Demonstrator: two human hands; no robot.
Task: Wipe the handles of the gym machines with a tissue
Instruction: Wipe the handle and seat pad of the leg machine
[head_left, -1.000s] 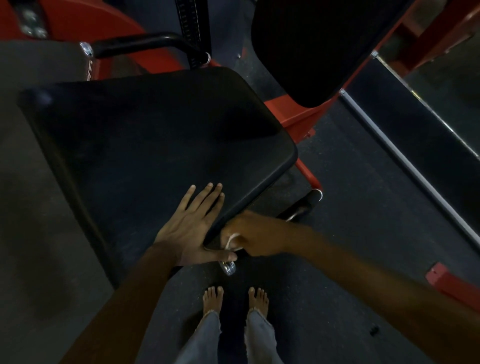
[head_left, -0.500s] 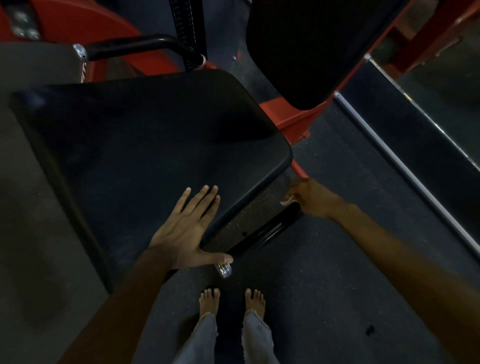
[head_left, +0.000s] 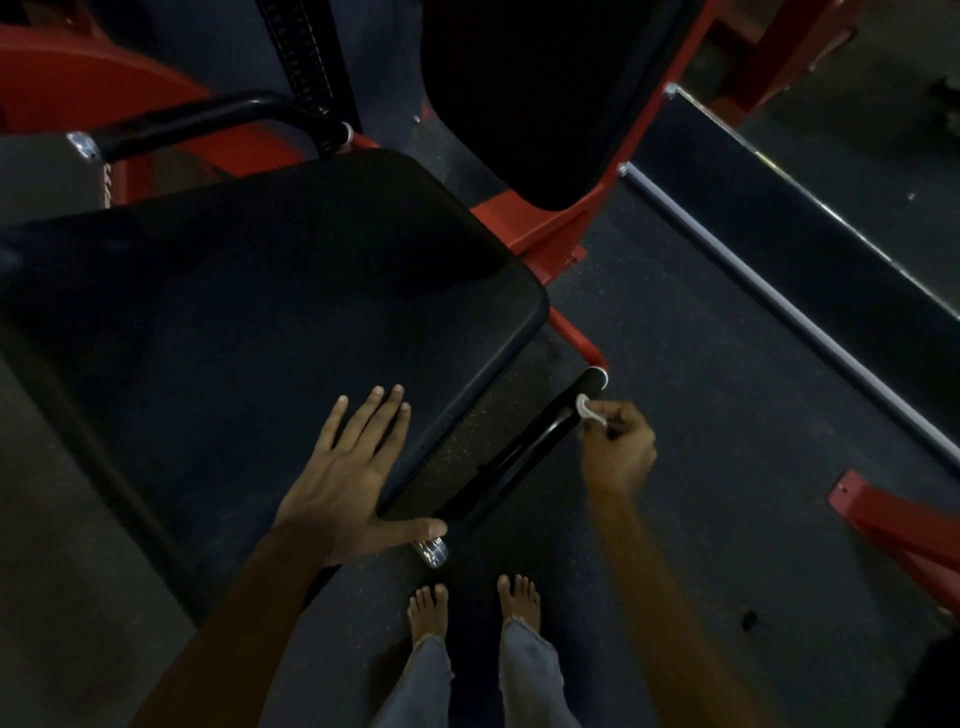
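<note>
While the wipe runs: the lines below go from the seat side to the floor side.

Far handle (head_left: 208, 122): black bar with a chrome cap, up left behind the seat; no hand is on it, and it likely wants the same wipe.

Seat (head_left: 249, 322): wide black pad, the brace for this stroke.

Left hand (head_left: 347, 470): flat on the seat's near corner, fingers straight and slightly spread, thumb stretched out toward the near end of the handle. Weight kept here should steady the body for the reach.

Handle (head_left: 524, 457): glossy black bar running diagonally beside the seat edge, chrome cap (head_left: 431, 552) at the near end, red frame (head_left: 579, 338) at the far end.

Tissue (head_left: 587, 409): small white wad, touching the bar near its far end.

Right hand (head_left: 618, 449): fingers curled, pinching the tissue at the fingertips, beside the bar rather than around it.

Advice: a pinched wad likely cleans only a narrow strip; wrapping the tissue around the bar and drawing it full length toward the cap would cover more, underside included.
</note>
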